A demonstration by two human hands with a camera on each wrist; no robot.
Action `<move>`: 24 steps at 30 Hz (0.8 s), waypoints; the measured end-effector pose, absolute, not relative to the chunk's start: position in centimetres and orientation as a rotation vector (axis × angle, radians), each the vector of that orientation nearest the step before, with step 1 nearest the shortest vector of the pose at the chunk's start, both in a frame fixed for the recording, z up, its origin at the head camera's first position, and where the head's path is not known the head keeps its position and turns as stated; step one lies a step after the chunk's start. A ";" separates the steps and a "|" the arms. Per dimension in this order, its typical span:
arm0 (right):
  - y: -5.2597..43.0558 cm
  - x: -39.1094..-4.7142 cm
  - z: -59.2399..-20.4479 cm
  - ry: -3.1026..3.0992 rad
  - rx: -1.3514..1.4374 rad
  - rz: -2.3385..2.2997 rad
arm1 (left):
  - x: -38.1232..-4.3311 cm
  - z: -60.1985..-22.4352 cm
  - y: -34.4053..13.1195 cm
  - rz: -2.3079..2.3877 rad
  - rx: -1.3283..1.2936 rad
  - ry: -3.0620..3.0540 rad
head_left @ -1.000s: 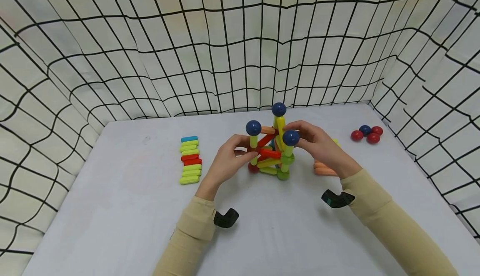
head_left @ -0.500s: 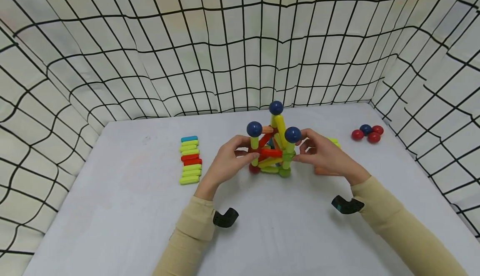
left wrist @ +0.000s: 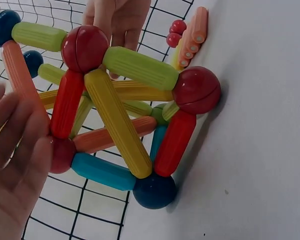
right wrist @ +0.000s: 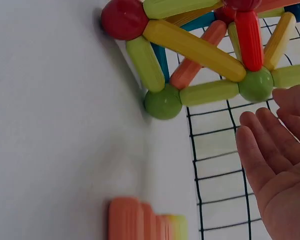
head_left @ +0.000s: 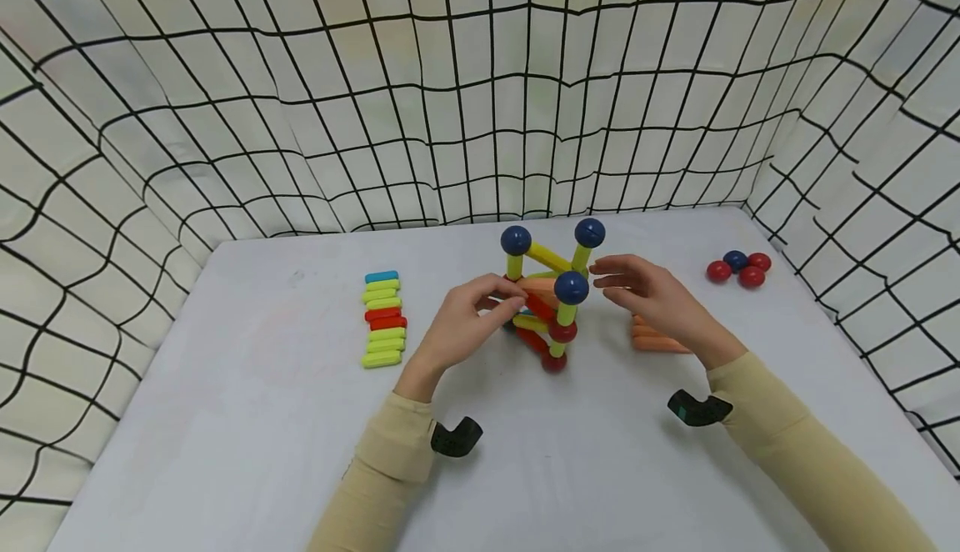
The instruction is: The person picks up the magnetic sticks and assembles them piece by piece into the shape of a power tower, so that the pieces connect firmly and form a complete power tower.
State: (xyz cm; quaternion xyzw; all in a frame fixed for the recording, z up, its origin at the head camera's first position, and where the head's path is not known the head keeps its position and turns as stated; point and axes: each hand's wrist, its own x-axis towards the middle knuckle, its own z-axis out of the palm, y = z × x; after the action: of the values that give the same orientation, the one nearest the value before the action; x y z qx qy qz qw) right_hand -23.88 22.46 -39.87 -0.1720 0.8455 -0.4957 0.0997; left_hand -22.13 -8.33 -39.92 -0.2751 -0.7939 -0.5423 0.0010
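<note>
A tower of magnetic rods and balls [head_left: 540, 308] stands on the white table, with three dark blue balls on top. My left hand [head_left: 463, 327] is at its left side, fingers and thumb spread apart. In the left wrist view, the left fingers [left wrist: 27, 135] lie straight beside a red ball [left wrist: 61, 155]; whether they touch it I cannot tell. To the right of the tower is my right hand [head_left: 660, 302], its fingers loosely bent and holding nothing. The right wrist view shows the right fingers [right wrist: 265, 142] just apart from a green ball [right wrist: 256, 84].
On the left lies a column of blue, green and red rods [head_left: 384, 318]. Orange rods [head_left: 652, 337] lie partly behind the right hand. Loose red and blue balls [head_left: 738, 267] sit at the far right. Black netting [head_left: 480, 118] over white sheets surrounds the table.
The tower has turned, so a red-balled corner now faces front where the green one was. The left hand has let go of its red ball; the right hand has come away from the tower.
</note>
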 end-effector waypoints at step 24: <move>32.5 -18.0 -42.1 2.791 -0.476 -1.057 | -22.7 -41.1 -7.7 -1.638 -0.596 -2.550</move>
State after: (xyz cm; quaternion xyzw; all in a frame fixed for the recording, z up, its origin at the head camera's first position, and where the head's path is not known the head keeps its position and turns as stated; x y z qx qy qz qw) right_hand -17.96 32.50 -42.09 -0.1573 0.9219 -0.3490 0.0597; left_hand -22.71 -7.69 -41.14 -0.1929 -0.8254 -0.5300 0.0263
